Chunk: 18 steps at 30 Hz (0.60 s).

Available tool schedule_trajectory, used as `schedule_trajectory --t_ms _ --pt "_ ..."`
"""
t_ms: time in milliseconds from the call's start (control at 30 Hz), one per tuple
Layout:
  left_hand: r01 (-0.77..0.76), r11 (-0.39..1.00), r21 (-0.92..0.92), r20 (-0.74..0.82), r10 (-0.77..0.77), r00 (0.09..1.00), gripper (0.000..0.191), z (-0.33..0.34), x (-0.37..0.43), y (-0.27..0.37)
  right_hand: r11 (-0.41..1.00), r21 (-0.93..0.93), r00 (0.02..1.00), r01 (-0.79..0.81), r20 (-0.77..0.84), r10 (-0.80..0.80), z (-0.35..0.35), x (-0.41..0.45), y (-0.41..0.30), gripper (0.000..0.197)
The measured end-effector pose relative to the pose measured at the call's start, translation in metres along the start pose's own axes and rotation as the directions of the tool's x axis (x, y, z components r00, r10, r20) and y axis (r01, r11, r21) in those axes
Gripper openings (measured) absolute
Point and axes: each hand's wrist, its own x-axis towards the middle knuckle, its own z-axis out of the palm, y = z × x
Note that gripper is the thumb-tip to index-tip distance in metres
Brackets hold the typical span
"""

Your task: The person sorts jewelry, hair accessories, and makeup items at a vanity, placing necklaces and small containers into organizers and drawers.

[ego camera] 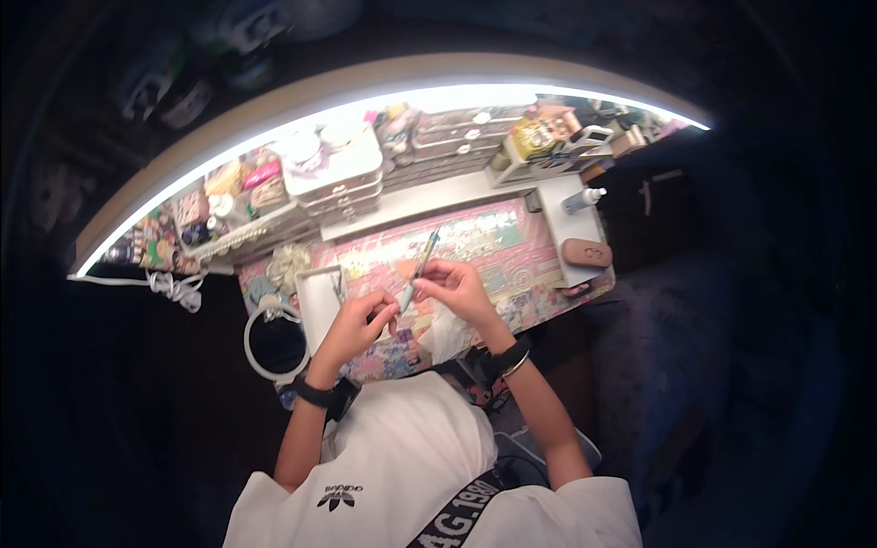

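A slim light-blue pen [425,257] slants upward between my hands, its narrow end pointing away from me. My right hand [453,288] pinches it around the middle between thumb and fingers. Close by the pen's lower end is my left hand [366,320], fingers curled; whether they grip that end cannot be told. Under both hands lies a pink patterned desk mat [507,274]. A crumpled white tissue or thin wrapper [445,335] rests below my right hand. Left of my left hand stands a shallow white tray [316,301] with small metallic items inside.
A headband-like white ring [250,342] hangs at the desk's left edge, near a cream scrunchie [289,267]. On the right, a white riser [558,233] bears a spray bottle [582,200] and a pink glasses case [586,253]. Drawer boxes [342,195] line the back, under a bright lamp [411,94].
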Motion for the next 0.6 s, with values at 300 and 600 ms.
schedule_trajectory --t_ms 300,600 --pt "0.054 0.988 0.144 -0.074 -0.043 0.996 0.024 0.01 -0.01 0.021 0.615 -0.564 0.353 0.552 -0.51 -0.784 -0.145 0.022 -0.139 0.012" --pt "0.152 0.961 0.231 -0.281 -0.083 0.956 0.02 0.005 -0.037 0.01 0.219 -0.908 0.21 -0.358 -0.307 -0.928 -0.269 0.098 -0.222 0.025"
